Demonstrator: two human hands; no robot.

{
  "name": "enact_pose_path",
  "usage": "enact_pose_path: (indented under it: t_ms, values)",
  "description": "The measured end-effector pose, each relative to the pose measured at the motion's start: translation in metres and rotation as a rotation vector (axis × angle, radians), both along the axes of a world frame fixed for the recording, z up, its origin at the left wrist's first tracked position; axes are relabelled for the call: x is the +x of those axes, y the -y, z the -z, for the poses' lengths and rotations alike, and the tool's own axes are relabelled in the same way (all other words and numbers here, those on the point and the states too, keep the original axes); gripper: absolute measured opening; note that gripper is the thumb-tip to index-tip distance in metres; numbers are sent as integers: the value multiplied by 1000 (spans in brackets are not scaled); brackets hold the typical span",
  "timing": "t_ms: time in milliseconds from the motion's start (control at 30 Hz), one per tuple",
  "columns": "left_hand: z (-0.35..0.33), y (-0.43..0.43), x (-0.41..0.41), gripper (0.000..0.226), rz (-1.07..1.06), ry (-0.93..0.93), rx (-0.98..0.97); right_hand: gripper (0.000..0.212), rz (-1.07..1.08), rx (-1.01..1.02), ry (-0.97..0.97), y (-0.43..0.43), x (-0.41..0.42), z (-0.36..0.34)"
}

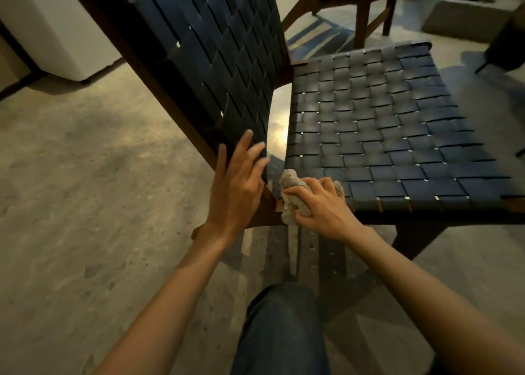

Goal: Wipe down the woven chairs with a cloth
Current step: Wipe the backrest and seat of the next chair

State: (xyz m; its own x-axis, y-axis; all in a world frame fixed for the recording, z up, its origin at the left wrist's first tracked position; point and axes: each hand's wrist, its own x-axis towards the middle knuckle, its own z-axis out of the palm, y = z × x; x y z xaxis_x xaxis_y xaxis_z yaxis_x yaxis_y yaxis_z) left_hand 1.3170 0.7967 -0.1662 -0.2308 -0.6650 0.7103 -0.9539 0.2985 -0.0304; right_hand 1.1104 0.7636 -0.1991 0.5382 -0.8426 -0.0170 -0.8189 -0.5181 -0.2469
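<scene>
I am pressing the crumpled beige terry cloth [289, 183] onto the near corner of the dark navy woven-strap seat [383, 136], where it meets the brown wooden frame [262, 218]. The right hand [324, 207] is clenching around the cloth, with its fingers curled over the bunched fabric. That way the wad is staying together and I am bearing down through the palm instead of dragging a loose rag. A strip of cloth is hanging below the rail, free of the hold.

The left hand [237, 184] is lying flat, holding nothing. Its fingers are spread straight against the lower end of the reclined navy woven backrest [227, 62]. I am reading that as bracing: the chair is light and open-framed, so a push on the seat corner could shift it across the mottled concrete floor [85, 204].

I am crouching close, with a blue denim knee [281, 332] under the view, which is putting both arms within reach of the seat. The straps overlap and leave small gaps, so dust is probably sitting in the seams, and I am judging that strokes along the weave would serve best.

The wide stretch of seat to the right is lying beyond the cloth. A second woven chair of dark straps and brown wood [362, 19] is standing further back, well apart.
</scene>
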Motion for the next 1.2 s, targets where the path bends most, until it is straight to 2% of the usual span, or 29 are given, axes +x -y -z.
enact_pose_path:
  t_ms: [67,133,267,333,400,467,533,600,700,800,900,1033,1200]
  values:
    - [17,-13,-16,33,181,20,106,63,82,27,162,-15,-7,-6]
    - [29,-25,-37,42,313,-73,292,72,192,30,314,-33,-19,-11]
    - [27,-26,-84,43,398,-609,737,92,414,78,456,-63,-53,-21]
    - [25,-20,-107,46,469,-717,910,94,467,107,466,-73,-73,-27]
    - [23,-17,-126,51,583,-749,1040,94,513,206,466,-84,-94,-35]
    - [25,-17,-140,61,724,-688,1165,88,546,357,489,-94,-115,-43]
    - [28,-18,-152,76,866,-603,1291,78,578,485,550,-101,-133,-50]
    - [32,-19,-164,86,963,-592,1380,63,618,530,645,-107,-149,-56]
    - [39,-25,-183,90,968,-613,1365,33,705,436,622,-111,-170,-60]
    - [44,-33,-201,58,893,-707,1305,14,748,388,577,-113,-187,-63]
    - [42,-37,-209,27,813,-794,1234,21,806,280,483,-120,-200,-67]
    - [35,-31,-209,17,770,-768,1185,16,849,197,337,-133,-216,-73]
    - [28,-26,-215,16,774,-696,1126,5,791,213,502,-132,-220,-84]
